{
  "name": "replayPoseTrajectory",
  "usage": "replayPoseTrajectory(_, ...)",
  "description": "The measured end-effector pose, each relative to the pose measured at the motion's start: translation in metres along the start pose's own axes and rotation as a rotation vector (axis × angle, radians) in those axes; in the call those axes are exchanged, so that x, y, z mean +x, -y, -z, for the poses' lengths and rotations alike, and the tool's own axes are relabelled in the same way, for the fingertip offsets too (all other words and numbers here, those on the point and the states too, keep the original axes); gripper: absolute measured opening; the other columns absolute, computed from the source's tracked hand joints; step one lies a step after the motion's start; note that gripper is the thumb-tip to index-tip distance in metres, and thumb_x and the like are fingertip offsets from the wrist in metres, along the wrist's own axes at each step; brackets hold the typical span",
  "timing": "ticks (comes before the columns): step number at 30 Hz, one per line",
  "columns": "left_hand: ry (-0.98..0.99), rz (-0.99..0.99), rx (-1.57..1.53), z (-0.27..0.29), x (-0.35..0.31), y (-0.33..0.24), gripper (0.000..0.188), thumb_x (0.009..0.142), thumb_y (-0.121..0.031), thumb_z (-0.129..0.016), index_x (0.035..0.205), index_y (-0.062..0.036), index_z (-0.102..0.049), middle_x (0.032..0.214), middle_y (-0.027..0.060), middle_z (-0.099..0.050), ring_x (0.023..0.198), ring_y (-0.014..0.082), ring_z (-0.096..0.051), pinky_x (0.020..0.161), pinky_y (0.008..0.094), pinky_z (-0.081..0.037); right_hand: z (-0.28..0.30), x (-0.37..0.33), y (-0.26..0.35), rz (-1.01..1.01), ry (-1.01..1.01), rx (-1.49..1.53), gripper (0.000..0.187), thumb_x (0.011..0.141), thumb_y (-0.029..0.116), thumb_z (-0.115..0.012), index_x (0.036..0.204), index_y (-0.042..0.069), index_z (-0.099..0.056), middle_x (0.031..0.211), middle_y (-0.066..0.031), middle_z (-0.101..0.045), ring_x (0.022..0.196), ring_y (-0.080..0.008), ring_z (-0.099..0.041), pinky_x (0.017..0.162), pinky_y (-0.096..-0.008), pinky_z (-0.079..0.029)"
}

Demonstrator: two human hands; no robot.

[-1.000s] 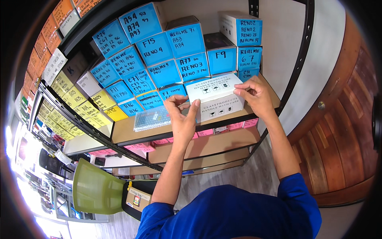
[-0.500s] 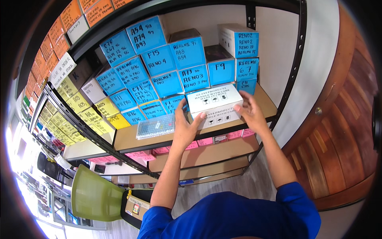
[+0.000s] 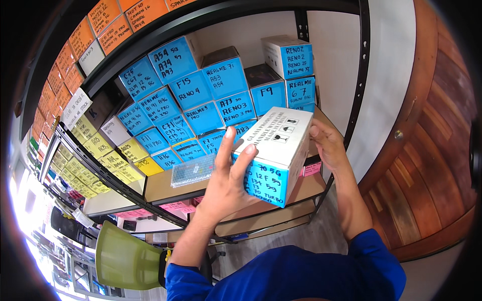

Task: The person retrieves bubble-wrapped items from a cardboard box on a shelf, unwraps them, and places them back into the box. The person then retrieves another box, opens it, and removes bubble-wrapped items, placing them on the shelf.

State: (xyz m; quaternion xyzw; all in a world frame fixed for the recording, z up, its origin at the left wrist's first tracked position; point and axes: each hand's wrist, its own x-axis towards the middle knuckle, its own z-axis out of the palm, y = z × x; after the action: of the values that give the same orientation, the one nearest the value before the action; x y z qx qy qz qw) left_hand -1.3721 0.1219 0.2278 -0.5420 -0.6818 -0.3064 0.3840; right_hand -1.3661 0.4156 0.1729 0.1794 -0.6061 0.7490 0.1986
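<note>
A white cardboard box [image 3: 281, 131] with dark printed handling symbols is held up in front of the shelf, tilted, with its blue handwritten end turned toward me. My left hand [image 3: 226, 183] grips the near left side, a thumb or finger lying along the blue end; part of its grip is hidden behind the box. At the far right side, my right hand [image 3: 329, 145] holds the box by its edge. Behind it, blue-labelled boxes [image 3: 228, 80] stand stacked on the shelf. A bubble-wrapped flat pack [image 3: 190, 173] lies on the shelf board left of my left hand.
Yellow-labelled boxes [image 3: 108, 155] fill the shelves to the left, orange-labelled ones [image 3: 113, 32] above. A black metal upright [image 3: 360, 85] stands right of the shelf, near a wooden door [image 3: 422, 165]. A green chair [image 3: 125, 256] is at lower left.
The box has been lifted off the shelf edge, brought nearer and turned so its blue-labelled end shows. My left hand has shifted to that end; my right hand stays on the right side.
</note>
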Motion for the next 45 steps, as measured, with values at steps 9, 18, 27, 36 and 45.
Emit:
replayPoseTrajectory(9, -0.225, -0.152, 0.308, 0.027, 0.068, 0.002, 0.114, 0.056, -0.026, -0.098, 0.149, -0.0130, -0.034, 0.133, 0.0176, -0.046, 0.123, 0.0354, -0.052, 0.101, 0.0456, -0.046, -0.017, 0.010, 0.011, 0.105, -0.101, -0.022, 0.059, 0.104, 0.044, -0.056, 0.136, -0.005, -0.057, 0.115, -0.0131, -0.070, 0.096, -0.0160, -0.066, 0.081, -0.0286, -0.051)
replayPoseTrajectory(18, -0.277, -0.040, 0.489, -0.027, 0.116, 0.013, 0.117, 0.049, -0.010, -0.091, 0.152, -0.0167, -0.036, 0.139, 0.0096, -0.041, 0.134, 0.0335, -0.035, 0.110, 0.0444, -0.026, 0.004, -0.002, 0.010, 0.070, -0.115, -0.019, 0.050, 0.105, 0.039, -0.054, 0.129, -0.004, -0.063, 0.107, -0.0120, -0.071, 0.086, -0.0142, -0.067, 0.076, -0.0269, -0.050)
replayPoseTrajectory(27, -0.195, 0.019, 0.588, -0.054, 0.122, 0.010, 0.121, 0.052, -0.020, -0.098, 0.154, -0.0187, -0.034, 0.143, 0.0077, -0.038, 0.137, 0.0320, -0.032, 0.113, 0.0467, -0.024, 0.035, -0.011, 0.014, 0.055, -0.126, -0.013, 0.044, 0.105, 0.037, -0.055, 0.124, -0.001, -0.067, 0.102, -0.0098, -0.071, 0.083, -0.0125, -0.065, 0.075, -0.0265, -0.050)
replayPoseTrajectory(36, 0.042, 0.090, 0.927, -0.091, 0.119, 0.060, 0.112, 0.070, -0.038, -0.089, 0.161, -0.0184, -0.028, 0.167, 0.0060, -0.020, 0.154, 0.0342, -0.014, 0.121, 0.0552, -0.011, 0.028, -0.016, 0.014, 0.056, -0.078, -0.076, 0.042, 0.104, 0.032, -0.057, 0.130, 0.000, -0.062, 0.105, -0.0095, -0.070, 0.082, -0.0126, -0.065, 0.074, -0.0270, -0.049)
replayPoseTrajectory(45, 0.281, 0.162, 0.749, -0.110, 0.098, 0.087, 0.093, 0.095, -0.048, -0.063, 0.162, -0.0035, -0.017, 0.170, 0.0203, -0.005, 0.157, 0.0410, 0.000, 0.127, 0.0505, -0.009, 0.021, -0.024, 0.010, 0.048, -0.075, -0.064, 0.046, 0.104, 0.027, -0.057, 0.140, 0.000, -0.053, 0.109, -0.0086, -0.066, 0.081, -0.0116, -0.063, 0.072, -0.0248, -0.048)
